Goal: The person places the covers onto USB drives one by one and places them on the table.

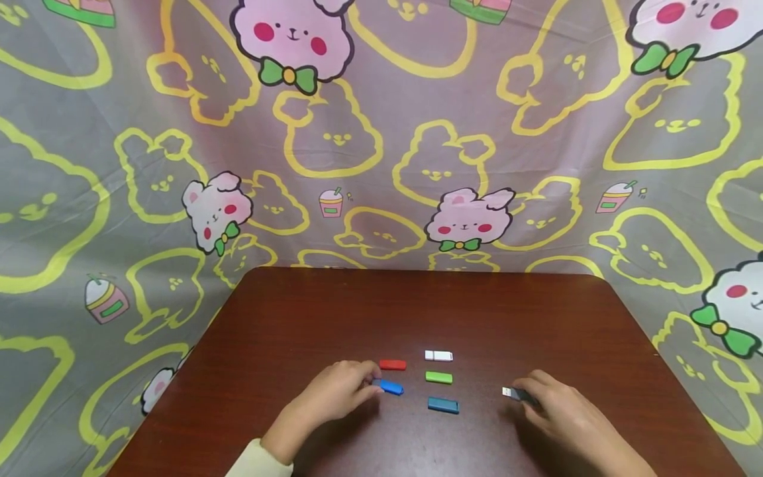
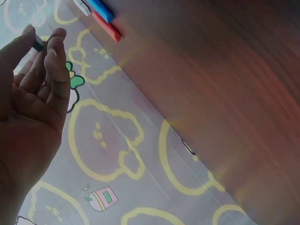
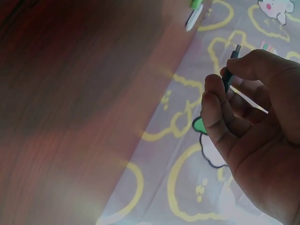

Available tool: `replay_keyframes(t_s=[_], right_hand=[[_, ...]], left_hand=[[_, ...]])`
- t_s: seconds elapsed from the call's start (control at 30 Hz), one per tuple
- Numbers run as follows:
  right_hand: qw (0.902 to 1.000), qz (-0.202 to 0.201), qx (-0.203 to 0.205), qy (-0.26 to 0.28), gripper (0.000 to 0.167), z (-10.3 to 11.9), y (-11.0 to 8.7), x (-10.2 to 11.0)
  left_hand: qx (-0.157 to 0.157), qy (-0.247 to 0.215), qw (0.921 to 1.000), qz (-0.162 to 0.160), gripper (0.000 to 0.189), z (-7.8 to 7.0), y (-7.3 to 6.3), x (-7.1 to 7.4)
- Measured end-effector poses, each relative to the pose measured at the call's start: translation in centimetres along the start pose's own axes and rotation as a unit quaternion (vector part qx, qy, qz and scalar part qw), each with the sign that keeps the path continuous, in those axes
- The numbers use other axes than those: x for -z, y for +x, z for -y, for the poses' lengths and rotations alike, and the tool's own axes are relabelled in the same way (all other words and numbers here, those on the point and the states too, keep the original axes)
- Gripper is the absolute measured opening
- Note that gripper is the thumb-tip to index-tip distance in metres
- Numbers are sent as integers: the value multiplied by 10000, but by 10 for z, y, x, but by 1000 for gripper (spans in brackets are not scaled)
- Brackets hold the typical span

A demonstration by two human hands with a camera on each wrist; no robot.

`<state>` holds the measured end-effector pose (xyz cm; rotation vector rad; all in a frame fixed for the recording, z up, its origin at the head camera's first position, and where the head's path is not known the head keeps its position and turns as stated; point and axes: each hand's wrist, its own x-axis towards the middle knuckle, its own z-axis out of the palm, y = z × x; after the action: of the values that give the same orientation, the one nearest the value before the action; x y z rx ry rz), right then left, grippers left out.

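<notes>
My right hand [image 1: 563,407] pinches a dark USB stick [image 1: 524,396] between thumb and fingers, its bare metal plug pointing left. In the left wrist view, the thumb and fingertips of my left hand [image 2: 40,89] hold a small dark piece [image 2: 38,45], perhaps a cap; most of it is hidden. A blue USB stick [image 1: 391,387] lies just past the left fingertips in the head view, with a red one [image 1: 393,365] behind it. To their right lie a white USB stick [image 1: 438,356], a green one [image 1: 438,377] and a teal one [image 1: 444,405], in a column.
The sticks lie on a dark reddish-brown wooden table [image 1: 322,311] with rounded far corners. A grey cloth [image 1: 381,199] with cartoon prints hangs behind the table and along both sides.
</notes>
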<state>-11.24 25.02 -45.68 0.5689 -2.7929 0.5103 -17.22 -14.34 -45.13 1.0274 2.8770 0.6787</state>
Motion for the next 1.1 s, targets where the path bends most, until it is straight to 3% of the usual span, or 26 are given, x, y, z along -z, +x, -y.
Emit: replay_keyframes(t_s=[0.2, 0.3, 0.73, 1.1], right_hand=[[9946, -540, 887, 63, 32, 6, 7, -11], [9920, -616, 1091, 131, 34, 9, 8, -13], [9902, -619, 1247, 115, 31, 23, 15, -16], [9918, -220, 1246, 188, 29, 45, 28, -17]], left_hand=[[-76, 281, 9996, 17, 18, -12, 8, -5], [-219, 513, 9984, -53, 18, -16, 12, -9], [-651, 902, 9938, -33, 19, -26, 22, -12], [-859, 957, 9917, -37, 18, -38, 31, -18]])
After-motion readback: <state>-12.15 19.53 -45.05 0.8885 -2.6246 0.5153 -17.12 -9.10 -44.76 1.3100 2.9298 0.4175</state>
